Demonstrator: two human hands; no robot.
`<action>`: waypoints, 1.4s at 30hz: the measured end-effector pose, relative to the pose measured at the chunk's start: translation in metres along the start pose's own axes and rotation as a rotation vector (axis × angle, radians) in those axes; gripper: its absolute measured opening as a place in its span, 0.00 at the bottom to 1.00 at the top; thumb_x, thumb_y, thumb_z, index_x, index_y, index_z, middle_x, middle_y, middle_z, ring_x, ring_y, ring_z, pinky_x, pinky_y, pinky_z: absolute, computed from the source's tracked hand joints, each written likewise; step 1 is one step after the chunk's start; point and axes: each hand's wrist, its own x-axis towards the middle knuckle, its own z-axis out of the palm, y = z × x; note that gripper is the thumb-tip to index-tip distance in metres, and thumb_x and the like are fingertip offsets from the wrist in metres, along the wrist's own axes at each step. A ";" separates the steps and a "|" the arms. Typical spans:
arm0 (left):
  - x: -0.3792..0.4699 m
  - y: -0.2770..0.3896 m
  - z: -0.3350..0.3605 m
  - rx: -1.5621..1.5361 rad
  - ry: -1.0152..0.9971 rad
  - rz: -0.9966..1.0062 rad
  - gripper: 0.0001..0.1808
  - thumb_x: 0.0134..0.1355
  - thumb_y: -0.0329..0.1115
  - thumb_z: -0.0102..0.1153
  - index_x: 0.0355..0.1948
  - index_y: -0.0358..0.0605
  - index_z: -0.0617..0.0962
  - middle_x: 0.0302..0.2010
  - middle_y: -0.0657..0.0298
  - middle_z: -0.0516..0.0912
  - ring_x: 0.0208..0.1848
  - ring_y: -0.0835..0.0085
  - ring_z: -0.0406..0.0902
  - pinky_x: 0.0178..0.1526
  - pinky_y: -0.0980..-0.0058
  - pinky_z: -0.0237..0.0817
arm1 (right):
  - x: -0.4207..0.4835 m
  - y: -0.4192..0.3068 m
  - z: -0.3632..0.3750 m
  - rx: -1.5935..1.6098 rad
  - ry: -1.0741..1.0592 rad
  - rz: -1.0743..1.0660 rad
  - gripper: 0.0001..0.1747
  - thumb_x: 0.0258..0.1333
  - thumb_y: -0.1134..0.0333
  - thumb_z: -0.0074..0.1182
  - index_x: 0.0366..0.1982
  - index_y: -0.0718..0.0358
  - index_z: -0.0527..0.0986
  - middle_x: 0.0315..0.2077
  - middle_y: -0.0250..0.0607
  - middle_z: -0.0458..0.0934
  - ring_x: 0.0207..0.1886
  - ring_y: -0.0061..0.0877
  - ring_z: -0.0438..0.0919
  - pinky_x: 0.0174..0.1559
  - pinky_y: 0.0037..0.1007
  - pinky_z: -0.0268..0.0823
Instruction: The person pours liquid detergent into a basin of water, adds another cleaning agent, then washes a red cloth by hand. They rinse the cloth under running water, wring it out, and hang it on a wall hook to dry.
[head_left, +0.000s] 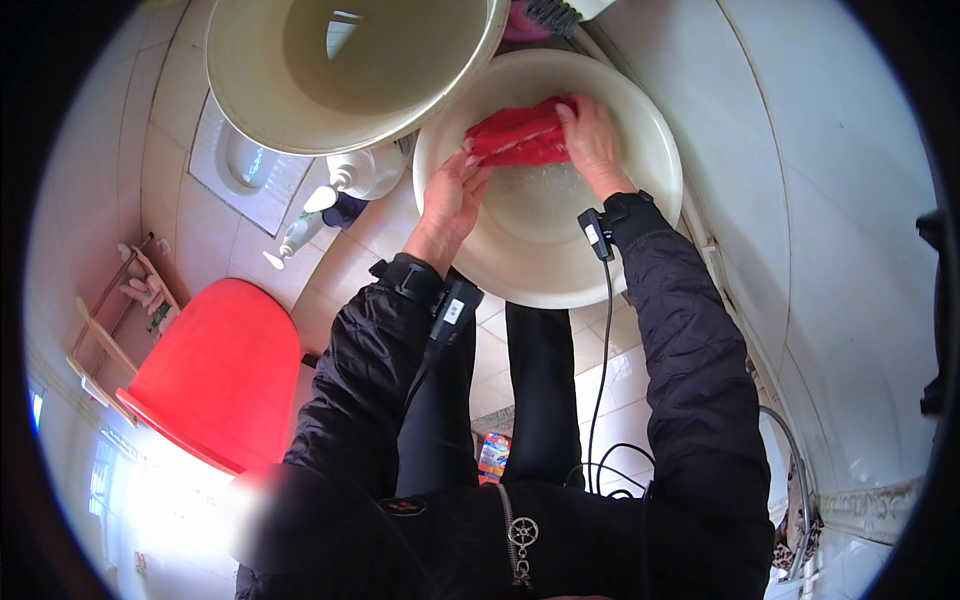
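Observation:
Both hands hold a folded, wet-looking red cloth (517, 137) over a large cream basin (645, 247). My left hand (453, 196) grips the cloth's left end, palm turned partly up. At the right end, my right hand (592, 140) holds it from above, with the thumb on top; the fingertips beneath are hidden. Shallow water with some suds lies in the basin below the cloth. Black straps with small cabled devices are around both wrists.
A big cream tub (255, 120) with water overlaps the basin's upper left. Pump bottles (300, 229) stand near a squat toilet (247, 169). A red chair (225, 360) is at left, a tiled wall (840, 225) at right. A brush (553, 15) lies beyond the basin.

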 end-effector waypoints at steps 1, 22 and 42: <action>0.001 0.004 -0.005 0.052 0.079 -0.022 0.28 0.69 0.47 0.39 0.65 0.43 0.59 0.69 0.57 0.56 0.71 0.57 0.49 0.70 0.54 0.38 | 0.000 -0.001 0.003 -0.033 0.008 0.028 0.23 0.61 0.52 0.47 0.51 0.60 0.68 0.44 0.55 0.72 0.45 0.52 0.72 0.46 0.48 0.67; 0.021 -0.010 -0.008 -0.035 -0.128 -0.114 0.33 0.69 0.56 0.36 0.69 0.55 0.49 0.70 0.54 0.44 0.70 0.42 0.43 0.67 0.42 0.40 | -0.024 -0.059 0.025 0.486 -0.232 0.154 0.19 0.55 0.55 0.54 0.45 0.58 0.74 0.38 0.51 0.80 0.41 0.43 0.79 0.43 0.38 0.71; -0.003 0.009 0.004 0.067 -0.059 0.107 0.17 0.68 0.38 0.44 0.55 0.44 0.71 0.51 0.62 0.77 0.50 0.70 0.74 0.55 0.67 0.65 | -0.001 -0.016 -0.004 -0.024 -0.100 -0.186 0.17 0.59 0.51 0.48 0.40 0.57 0.73 0.35 0.49 0.76 0.36 0.48 0.76 0.38 0.45 0.70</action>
